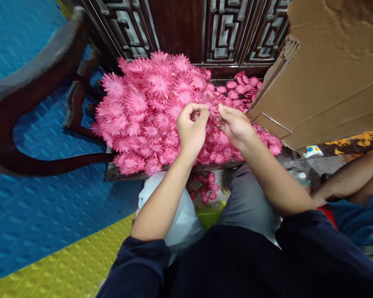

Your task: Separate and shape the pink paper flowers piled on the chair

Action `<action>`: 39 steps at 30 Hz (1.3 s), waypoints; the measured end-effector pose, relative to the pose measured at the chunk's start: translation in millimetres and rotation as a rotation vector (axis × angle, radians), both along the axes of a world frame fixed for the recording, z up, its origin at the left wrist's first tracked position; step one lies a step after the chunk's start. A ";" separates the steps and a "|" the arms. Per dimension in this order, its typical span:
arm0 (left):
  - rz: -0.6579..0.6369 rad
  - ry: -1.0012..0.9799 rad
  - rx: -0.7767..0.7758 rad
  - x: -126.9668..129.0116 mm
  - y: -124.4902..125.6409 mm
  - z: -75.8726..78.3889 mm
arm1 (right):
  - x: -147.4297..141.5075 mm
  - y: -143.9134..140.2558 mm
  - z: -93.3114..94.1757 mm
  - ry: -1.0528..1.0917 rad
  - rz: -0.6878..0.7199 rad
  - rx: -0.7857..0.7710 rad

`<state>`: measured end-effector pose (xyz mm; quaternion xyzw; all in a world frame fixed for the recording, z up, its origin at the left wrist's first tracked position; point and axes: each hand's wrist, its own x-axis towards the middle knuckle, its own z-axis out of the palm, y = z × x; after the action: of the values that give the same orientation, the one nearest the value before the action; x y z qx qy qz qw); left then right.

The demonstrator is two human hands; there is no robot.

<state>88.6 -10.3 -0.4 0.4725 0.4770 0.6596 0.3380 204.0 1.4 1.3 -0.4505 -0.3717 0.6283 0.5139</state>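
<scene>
Between my two hands is a pink artificial flower head (209,100) with thin, pointed petals. Thumb and forefinger of my left hand (192,130) pinch its near left side. My right hand (236,127) is closed at the fingertips on its right side, the other fingers curled. Below and around both hands spreads a large heap of pink artificial flowers (136,103), piled highest on the left. Smaller pink flowers (239,89) lie behind my right hand. The petals hide exactly where my fingertips meet the flower.
A dark carved wooden chair arm (1,136) stands at the left, a lattice panel (177,29) behind the heap. At the right rises a cardboard box (335,78). Another person's arm (345,176) rests nearby. Pink flowers (205,190) lie on the floor between my knees.
</scene>
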 end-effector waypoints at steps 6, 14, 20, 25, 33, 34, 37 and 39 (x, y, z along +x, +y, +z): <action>0.056 0.103 0.042 1.8 -1.2 -2.0 | -3.0 -1.2 -5.8 0.036 0.002 -0.013; 0.253 0.242 0.174 6.3 -10.6 3.7 | -7.7 -11.8 0.4 0.065 0.032 0.029; 0.314 0.253 0.233 10.3 -12.0 -0.3 | -12.8 -18.3 3.3 0.118 -0.031 0.012; 0.297 0.254 0.240 12.7 -12.0 -4.5 | -14.1 -23.5 3.9 0.013 -0.094 0.067; 0.372 0.294 0.278 13.5 -9.9 -3.9 | -20.3 -31.2 7.1 -0.107 -0.187 0.175; 0.377 0.291 0.278 13.6 -9.4 -3.6 | -21.4 -32.0 7.1 -0.124 -0.209 0.188; 0.377 0.274 0.281 14.0 -7.8 -4.0 | -24.4 -33.8 7.3 -0.156 -0.273 0.226; 0.375 0.260 0.300 14.2 -6.6 -5.1 | -26.0 -34.4 7.7 -0.152 -0.304 0.236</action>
<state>102.8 -16.9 -5.4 0.5012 0.4925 0.7078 0.0720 178.0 -33.0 9.0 -0.4843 -0.4078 0.4599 0.6226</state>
